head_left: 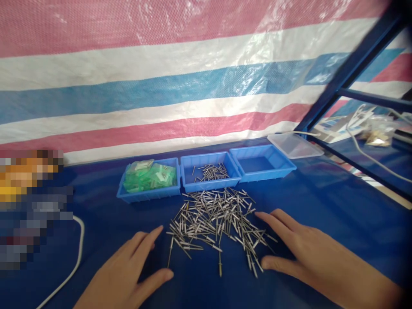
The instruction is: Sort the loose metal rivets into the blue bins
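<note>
A loose pile of silver rivets (212, 219) is spread over the dark blue tabletop (106, 223) in front of me. My left hand (128, 262) lies at the pile's left side, thumb and fingers apart, holding nothing. On the right, my right hand (299, 249) is also open, its fingertips and thumb close to the pile's right edge; whether they touch the rivets I cannot tell. Behind the pile stands a blue bin (209, 185) with more rivets inside. One rivet with a yellowish end points towards me at the front.
Left of the middle bin, another blue bin (149, 196) holds green and clear plastic packets (149, 176). A third blue bin (268, 172) stands right, beside a clear lid (294, 146). A white cable (80, 240) curves at left. A blue metal frame (354, 64) rises at right.
</note>
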{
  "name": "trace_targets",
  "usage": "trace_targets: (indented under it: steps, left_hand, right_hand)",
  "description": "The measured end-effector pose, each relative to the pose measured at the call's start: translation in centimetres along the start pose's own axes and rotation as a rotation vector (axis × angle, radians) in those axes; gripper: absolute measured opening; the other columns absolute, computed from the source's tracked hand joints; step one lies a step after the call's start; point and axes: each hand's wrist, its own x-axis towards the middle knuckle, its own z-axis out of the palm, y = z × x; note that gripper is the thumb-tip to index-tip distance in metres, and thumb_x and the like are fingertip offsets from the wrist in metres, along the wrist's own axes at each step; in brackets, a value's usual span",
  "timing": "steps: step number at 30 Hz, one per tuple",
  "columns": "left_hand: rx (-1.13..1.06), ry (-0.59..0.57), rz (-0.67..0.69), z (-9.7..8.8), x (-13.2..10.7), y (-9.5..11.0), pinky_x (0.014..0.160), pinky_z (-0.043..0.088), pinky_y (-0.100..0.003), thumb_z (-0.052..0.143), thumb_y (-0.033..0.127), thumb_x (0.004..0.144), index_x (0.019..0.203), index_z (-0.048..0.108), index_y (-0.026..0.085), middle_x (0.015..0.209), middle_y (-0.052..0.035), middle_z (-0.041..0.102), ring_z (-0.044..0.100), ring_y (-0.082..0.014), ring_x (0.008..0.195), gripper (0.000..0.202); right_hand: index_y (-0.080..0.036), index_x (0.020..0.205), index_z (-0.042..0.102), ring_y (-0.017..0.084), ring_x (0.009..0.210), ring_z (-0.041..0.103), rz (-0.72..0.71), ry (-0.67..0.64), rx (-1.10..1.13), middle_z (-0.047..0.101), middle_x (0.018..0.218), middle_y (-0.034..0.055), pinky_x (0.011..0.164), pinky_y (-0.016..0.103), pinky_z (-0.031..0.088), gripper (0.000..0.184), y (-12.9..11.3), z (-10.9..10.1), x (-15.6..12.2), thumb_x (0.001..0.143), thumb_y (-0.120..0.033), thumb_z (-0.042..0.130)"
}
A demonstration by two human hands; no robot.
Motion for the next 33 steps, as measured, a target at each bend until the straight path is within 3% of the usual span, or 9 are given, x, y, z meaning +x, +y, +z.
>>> trace_targets:
  steps: [3, 7, 11, 16, 20, 23, 26, 30, 33]
  left_hand:
    - [-0.032, 0.017, -0.021, 0.8, 0.8, 1.5, 0.075, 0.056, -0.028, 0.060, 0.037, 0.083, 0.120, 0.061, 0.026, 0.104, -0.0045, 0.067, 0.069, -0.0225, 0.089, 0.039]
    - [-0.103, 0.058, 0.023, 1.2, 2.4, 2.7, 0.064, 0.054, -0.025, 0.054, 0.034, 0.087, 0.106, 0.066, 0.024, 0.089, -0.0028, 0.069, 0.070, -0.0196, 0.074, 0.025]
    - [-0.117, 0.121, 0.073, 1.1, 3.4, 3.3, 0.064, 0.053, -0.025, 0.048, 0.028, 0.089, 0.098, 0.066, 0.022, 0.085, -0.0027, 0.069, 0.069, -0.0186, 0.073, 0.021]
    - [-0.114, 0.088, 0.104, 0.6, 4.4, 3.7, 0.069, 0.050, -0.027, 0.046, 0.025, 0.091, 0.090, 0.064, 0.021, 0.086, -0.0029, 0.067, 0.066, -0.0185, 0.075, 0.019]
    - [-0.152, 0.113, 0.114, 0.3, 4.8, 3.2, 0.071, 0.049, -0.025, 0.047, 0.027, 0.092, 0.094, 0.064, 0.022, 0.090, -0.0017, 0.066, 0.065, -0.0169, 0.078, 0.018]
    - [-0.164, 0.097, 0.124, 0.3, 4.9, 2.6, 0.074, 0.048, -0.026, 0.046, 0.025, 0.092, 0.095, 0.065, 0.022, 0.089, -0.0018, 0.067, 0.065, -0.0173, 0.081, 0.019]
    - [-0.174, 0.102, 0.137, 0.1, 5.0, 2.4, 0.076, 0.049, -0.027, 0.046, 0.024, 0.091, 0.104, 0.063, 0.022, 0.091, -0.0023, 0.068, 0.065, -0.0179, 0.084, 0.022]
    - [-0.201, 0.159, 0.219, -0.9, 5.2, 3.3, 0.077, 0.050, -0.026, 0.045, 0.025, 0.092, 0.123, 0.054, 0.025, 0.089, 0.0002, 0.068, 0.065, -0.0163, 0.081, 0.032]
    - [-0.207, 0.206, 0.276, -1.5, 5.7, 4.4, 0.078, 0.050, -0.027, 0.047, 0.025, 0.090, 0.125, 0.053, 0.025, 0.088, -0.0007, 0.069, 0.065, -0.0163, 0.078, 0.035]
  right_hand:
    - [-0.019, 0.122, 0.056, 0.026, 0.077, 0.070, -0.025, 0.017, -0.008, 0.064, 0.108, 0.0137, 0.061, 0.035, 0.056, 0.047, -1.4, 0.7, 0.5, 0.085, -0.049, 0.055]
    - [-0.021, 0.110, 0.059, 0.020, 0.070, 0.067, -0.025, -0.045, 0.110, 0.064, 0.097, 0.0078, 0.063, 0.033, 0.054, 0.022, -3.2, -0.3, 2.4, 0.091, -0.029, 0.051]
    - [-0.020, 0.096, 0.062, 0.019, 0.075, 0.065, -0.080, -0.017, 0.169, 0.062, 0.090, 0.0059, 0.066, 0.029, 0.050, 0.014, -4.1, -0.8, 4.6, 0.091, -0.021, 0.049]
    - [-0.018, 0.088, 0.062, 0.020, 0.074, 0.064, -0.148, -0.081, 0.049, 0.060, 0.086, 0.0051, 0.063, 0.030, 0.046, 0.009, -4.5, -1.8, 6.9, 0.088, -0.023, 0.054]
    - [-0.018, 0.088, 0.063, 0.021, 0.071, 0.063, -0.179, -0.064, 0.002, 0.061, 0.083, 0.0047, 0.056, 0.029, 0.039, 0.018, -5.2, -4.0, 8.1, 0.087, -0.036, 0.058]
    - [-0.018, 0.082, 0.063, 0.018, 0.068, 0.061, -0.243, -0.057, 0.089, 0.061, 0.075, 0.0034, 0.056, 0.027, 0.036, 0.022, -5.9, -5.0, 9.2, 0.089, -0.037, 0.054]
    - [-0.017, 0.080, 0.064, 0.015, 0.068, 0.059, -0.348, -0.071, 0.260, 0.061, 0.073, 0.0027, 0.059, 0.026, 0.038, 0.022, -6.9, -4.5, 10.1, 0.089, -0.034, 0.054]
    - [-0.017, 0.095, 0.065, 0.015, 0.073, 0.059, -0.394, 0.011, 0.448, 0.064, 0.082, 0.0041, 0.065, 0.026, 0.041, 0.020, -8.1, -3.0, 10.6, 0.091, -0.032, 0.052]
    - [-0.016, 0.088, 0.065, 0.013, 0.069, 0.057, -0.416, 0.057, 0.541, 0.063, 0.077, 0.0033, 0.065, 0.026, 0.041, 0.020, -8.5, -2.3, 10.6, 0.093, -0.025, 0.048]
